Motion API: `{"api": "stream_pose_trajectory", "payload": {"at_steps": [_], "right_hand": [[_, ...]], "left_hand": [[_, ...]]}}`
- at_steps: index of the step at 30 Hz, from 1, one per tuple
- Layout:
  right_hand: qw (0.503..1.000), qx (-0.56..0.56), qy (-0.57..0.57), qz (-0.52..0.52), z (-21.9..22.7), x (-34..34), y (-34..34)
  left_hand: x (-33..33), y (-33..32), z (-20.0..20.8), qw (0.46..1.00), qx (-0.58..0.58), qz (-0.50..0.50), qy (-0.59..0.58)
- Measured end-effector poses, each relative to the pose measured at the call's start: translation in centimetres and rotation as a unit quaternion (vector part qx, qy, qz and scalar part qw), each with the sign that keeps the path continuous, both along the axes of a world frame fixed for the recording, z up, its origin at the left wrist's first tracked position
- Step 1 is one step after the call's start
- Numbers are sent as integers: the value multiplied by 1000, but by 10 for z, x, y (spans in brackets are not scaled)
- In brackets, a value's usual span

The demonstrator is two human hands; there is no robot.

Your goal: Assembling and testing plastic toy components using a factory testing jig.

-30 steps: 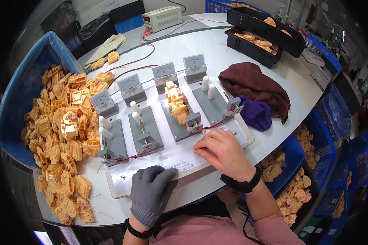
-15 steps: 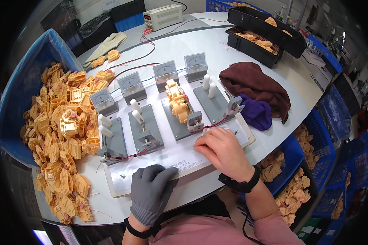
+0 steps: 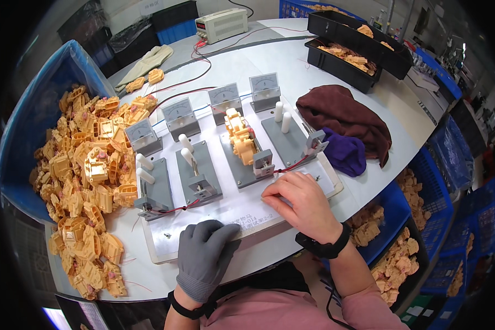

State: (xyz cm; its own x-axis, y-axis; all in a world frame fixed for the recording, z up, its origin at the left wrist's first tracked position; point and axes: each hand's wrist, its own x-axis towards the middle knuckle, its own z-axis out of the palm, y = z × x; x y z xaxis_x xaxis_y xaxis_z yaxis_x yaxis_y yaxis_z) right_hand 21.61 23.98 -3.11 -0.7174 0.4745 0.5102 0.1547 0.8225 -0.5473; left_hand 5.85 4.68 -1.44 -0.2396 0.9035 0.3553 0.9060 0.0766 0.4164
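We rest both hands flat and empty on the white test board (image 3: 242, 212): gloved left hand (image 3: 203, 258), bare right hand (image 3: 302, 203). One yellow housing (image 3: 241, 138) sits in its third fixture. Two black trays (image 3: 341, 69) hold more yellow parts (image 3: 349, 55).

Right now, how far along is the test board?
One yellow part sits clamped in the third grey fixture; the other three fixtures are bare. Both hands rest flat on the white board: left hand, right hand, holding nothing. A large heap of yellow parts lies on the left.
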Motion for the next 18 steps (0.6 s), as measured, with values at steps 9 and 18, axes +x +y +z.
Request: {"api": "stream_pose_trajectory", "payload": {"at_steps": [9, 18], "right_hand": [[1000, -5, -6, -3, 3, 4, -1], [973, -199, 118, 3, 11, -7, -9]], "left_hand": [[1, 1, 0, 1000, 4, -6, 0], [-13, -3, 97, 988, -99, -118, 22]]}}
